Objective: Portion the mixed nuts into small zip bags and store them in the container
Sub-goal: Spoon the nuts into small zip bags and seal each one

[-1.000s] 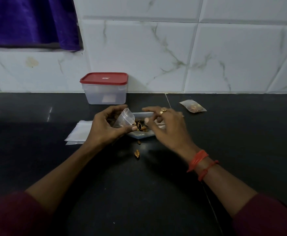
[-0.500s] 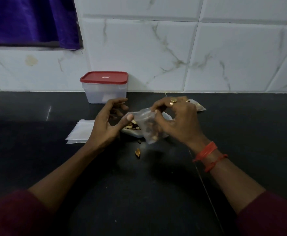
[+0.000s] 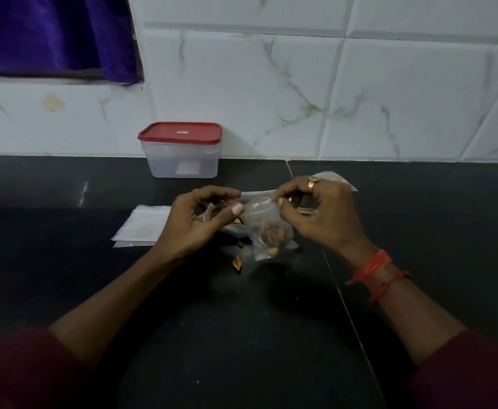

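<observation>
Item: zip bag point(image 3: 268, 228) at centre frame, small and clear, with brown nuts point(image 3: 271, 234) sagging in its bottom, held over the counter point(image 3: 64, 261), likely for sealing. Grip: left hand point(image 3: 200, 219) and right hand point(image 3: 321, 214) each pinch its top edge. The container point(image 3: 179, 160) sits upper centre-left, red lid point(image 3: 179, 132) on.

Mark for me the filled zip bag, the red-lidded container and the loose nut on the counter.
filled zip bag point(image 3: 271, 234), head view, lower half, over the nuts inside.
red-lidded container point(image 3: 179, 132), head view, middle of its lid.
loose nut point(image 3: 237, 263), head view, centre of the nut.
</observation>
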`<action>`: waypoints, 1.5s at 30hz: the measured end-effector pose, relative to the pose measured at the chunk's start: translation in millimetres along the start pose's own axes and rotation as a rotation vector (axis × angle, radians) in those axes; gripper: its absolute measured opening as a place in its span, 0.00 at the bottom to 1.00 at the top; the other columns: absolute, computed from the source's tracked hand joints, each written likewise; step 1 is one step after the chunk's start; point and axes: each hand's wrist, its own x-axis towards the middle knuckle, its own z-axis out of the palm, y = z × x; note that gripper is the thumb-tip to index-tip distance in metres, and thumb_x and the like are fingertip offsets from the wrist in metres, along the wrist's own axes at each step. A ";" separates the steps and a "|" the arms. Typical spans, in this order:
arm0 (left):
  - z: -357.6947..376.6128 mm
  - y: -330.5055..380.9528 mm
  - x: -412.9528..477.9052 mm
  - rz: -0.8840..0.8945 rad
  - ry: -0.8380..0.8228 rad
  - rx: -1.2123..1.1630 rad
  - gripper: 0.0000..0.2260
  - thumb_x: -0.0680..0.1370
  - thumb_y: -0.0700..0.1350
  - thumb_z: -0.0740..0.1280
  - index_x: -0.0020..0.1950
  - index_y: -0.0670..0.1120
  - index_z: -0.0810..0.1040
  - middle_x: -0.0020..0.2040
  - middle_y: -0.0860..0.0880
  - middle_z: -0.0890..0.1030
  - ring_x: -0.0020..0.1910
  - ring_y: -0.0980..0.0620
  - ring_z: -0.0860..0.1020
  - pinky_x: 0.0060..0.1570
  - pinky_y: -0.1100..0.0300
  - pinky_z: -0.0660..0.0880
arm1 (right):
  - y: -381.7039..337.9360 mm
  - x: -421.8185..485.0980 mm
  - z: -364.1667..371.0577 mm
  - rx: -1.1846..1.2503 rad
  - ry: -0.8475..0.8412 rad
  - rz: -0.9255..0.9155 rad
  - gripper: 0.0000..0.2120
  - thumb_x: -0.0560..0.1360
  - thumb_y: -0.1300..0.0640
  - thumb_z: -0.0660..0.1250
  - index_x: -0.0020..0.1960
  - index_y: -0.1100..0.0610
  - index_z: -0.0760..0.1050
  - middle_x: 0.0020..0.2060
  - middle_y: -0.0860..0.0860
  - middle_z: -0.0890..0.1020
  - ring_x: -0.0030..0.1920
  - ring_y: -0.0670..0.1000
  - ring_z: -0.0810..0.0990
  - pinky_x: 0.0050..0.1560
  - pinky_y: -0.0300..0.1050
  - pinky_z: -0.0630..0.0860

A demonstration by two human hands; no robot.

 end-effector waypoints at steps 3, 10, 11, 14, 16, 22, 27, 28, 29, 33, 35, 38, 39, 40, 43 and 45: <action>3.1 2.1 1.3 0.032 -0.037 0.031 0.11 0.74 0.53 0.75 0.52 0.50 0.84 0.48 0.52 0.84 0.51 0.50 0.80 0.51 0.50 0.79 | -3.2 1.0 1.2 0.032 0.061 0.011 0.06 0.71 0.61 0.72 0.45 0.52 0.85 0.37 0.42 0.84 0.36 0.45 0.80 0.37 0.43 0.78; 9.5 1.4 1.2 0.078 0.005 -0.008 0.03 0.75 0.42 0.74 0.48 0.45 0.84 0.44 0.50 0.85 0.45 0.51 0.82 0.45 0.62 0.77 | 7.5 -2.9 4.2 0.068 -0.005 0.063 0.08 0.72 0.59 0.70 0.50 0.51 0.83 0.38 0.46 0.84 0.37 0.48 0.81 0.42 0.49 0.80; 9.9 1.5 1.2 0.077 0.014 -0.018 0.03 0.75 0.41 0.74 0.48 0.45 0.84 0.44 0.51 0.85 0.45 0.52 0.83 0.45 0.63 0.76 | 7.6 -3.2 4.4 0.102 -0.029 0.095 0.11 0.72 0.58 0.71 0.54 0.51 0.81 0.38 0.46 0.83 0.38 0.49 0.81 0.43 0.48 0.80; 13.4 5.6 -1.0 0.098 0.015 -0.038 0.05 0.75 0.39 0.74 0.50 0.42 0.84 0.45 0.50 0.85 0.45 0.54 0.83 0.44 0.66 0.76 | 6.9 -4.6 9.1 0.145 -0.100 0.129 0.17 0.72 0.50 0.74 0.59 0.49 0.78 0.44 0.45 0.82 0.46 0.49 0.81 0.47 0.42 0.78; 16.0 9.4 -2.4 0.110 0.010 -0.049 0.05 0.75 0.37 0.73 0.51 0.40 0.84 0.45 0.49 0.85 0.44 0.55 0.83 0.43 0.68 0.76 | 5.8 -6.3 14.4 0.098 -0.112 0.099 0.13 0.73 0.47 0.75 0.56 0.49 0.81 0.47 0.43 0.83 0.50 0.46 0.81 0.49 0.40 0.78; 19.6 13.3 -3.7 0.125 0.048 -0.074 0.05 0.76 0.41 0.72 0.51 0.41 0.83 0.45 0.48 0.85 0.44 0.53 0.83 0.43 0.65 0.77 | 7.9 -9.0 20.0 0.193 -0.084 0.124 0.08 0.74 0.54 0.75 0.50 0.56 0.83 0.45 0.46 0.85 0.48 0.47 0.83 0.49 0.41 0.78; 19.3 14.8 -3.8 0.139 0.072 -0.107 0.06 0.77 0.41 0.71 0.50 0.40 0.83 0.45 0.47 0.84 0.44 0.50 0.83 0.44 0.63 0.78 | 6.3 -10.7 25.4 0.264 -0.102 0.156 0.08 0.75 0.52 0.74 0.51 0.55 0.84 0.45 0.45 0.85 0.47 0.48 0.81 0.49 0.39 0.75; 19.0 14.8 -3.8 0.142 0.066 -0.101 0.06 0.77 0.41 0.71 0.50 0.40 0.83 0.45 0.47 0.84 0.45 0.50 0.83 0.44 0.62 0.78 | 6.2 -11.0 26.3 0.280 -0.105 0.165 0.09 0.75 0.51 0.74 0.51 0.55 0.84 0.45 0.45 0.85 0.47 0.48 0.81 0.49 0.38 0.75; 18.9 14.8 -3.8 0.148 0.060 -0.094 0.06 0.77 0.41 0.71 0.50 0.40 0.83 0.45 0.47 0.84 0.44 0.50 0.83 0.44 0.62 0.77 | 6.1 -11.4 27.4 0.294 -0.109 0.175 0.10 0.75 0.50 0.73 0.52 0.55 0.84 0.45 0.45 0.85 0.48 0.48 0.82 0.50 0.39 0.75; 18.4 16.2 -3.6 0.180 0.039 -0.076 0.04 0.76 0.39 0.71 0.50 0.39 0.82 0.44 0.47 0.84 0.43 0.51 0.82 0.43 0.65 0.76 | 5.6 -12.7 31.9 0.352 -0.129 0.199 0.12 0.76 0.49 0.72 0.52 0.56 0.84 0.46 0.48 0.85 0.51 0.51 0.83 0.53 0.48 0.78; 17.0 17.2 -3.3 0.194 0.033 -0.059 0.03 0.76 0.38 0.71 0.49 0.40 0.82 0.44 0.48 0.84 0.43 0.52 0.81 0.43 0.65 0.76 | 5.5 -12.6 32.7 0.385 -0.138 0.208 0.09 0.76 0.51 0.72 0.51 0.55 0.84 0.46 0.48 0.85 0.51 0.52 0.83 0.54 0.51 0.79; 15.6 17.1 -2.6 0.190 0.018 -0.045 0.02 0.77 0.38 0.71 0.48 0.41 0.82 0.43 0.48 0.83 0.43 0.51 0.81 0.43 0.64 0.76 | 6.5 -12.5 34.5 0.382 -0.126 0.223 0.08 0.76 0.51 0.73 0.50 0.55 0.84 0.46 0.48 0.85 0.50 0.52 0.83 0.52 0.52 0.79; 15.4 16.7 -2.3 0.188 0.016 -0.042 0.02 0.77 0.38 0.71 0.48 0.41 0.82 0.43 0.47 0.83 0.43 0.50 0.81 0.44 0.64 0.76 | 6.3 -12.3 35.3 0.370 -0.111 0.225 0.08 0.75 0.51 0.73 0.50 0.55 0.84 0.46 0.47 0.84 0.49 0.51 0.82 0.51 0.50 0.79; 15.3 16.5 -2.3 0.185 0.016 -0.044 0.02 0.77 0.38 0.71 0.48 0.41 0.81 0.43 0.47 0.82 0.43 0.50 0.81 0.44 0.64 0.76 | 5.5 -11.7 36.1 0.359 -0.099 0.224 0.09 0.75 0.50 0.73 0.49 0.55 0.84 0.45 0.46 0.84 0.49 0.51 0.82 0.50 0.48 0.79; 14.8 16.8 -1.7 0.172 0.032 -0.073 0.02 0.78 0.38 0.70 0.49 0.41 0.81 0.44 0.45 0.82 0.44 0.50 0.81 0.45 0.61 0.77 | 3.3 -8.3 35.1 0.352 -0.084 0.230 0.12 0.73 0.46 0.73 0.48 0.54 0.84 0.43 0.45 0.84 0.47 0.49 0.82 0.49 0.43 0.78; 13.2 16.9 -1.3 0.147 0.046 -0.092 0.02 0.78 0.40 0.70 0.49 0.42 0.81 0.45 0.46 0.82 0.45 0.48 0.81 0.46 0.54 0.79 | 4.2 -5.8 31.1 0.364 -0.068 0.246 0.13 0.71 0.44 0.75 0.46 0.54 0.85 0.41 0.47 0.85 0.44 0.49 0.83 0.48 0.45 0.79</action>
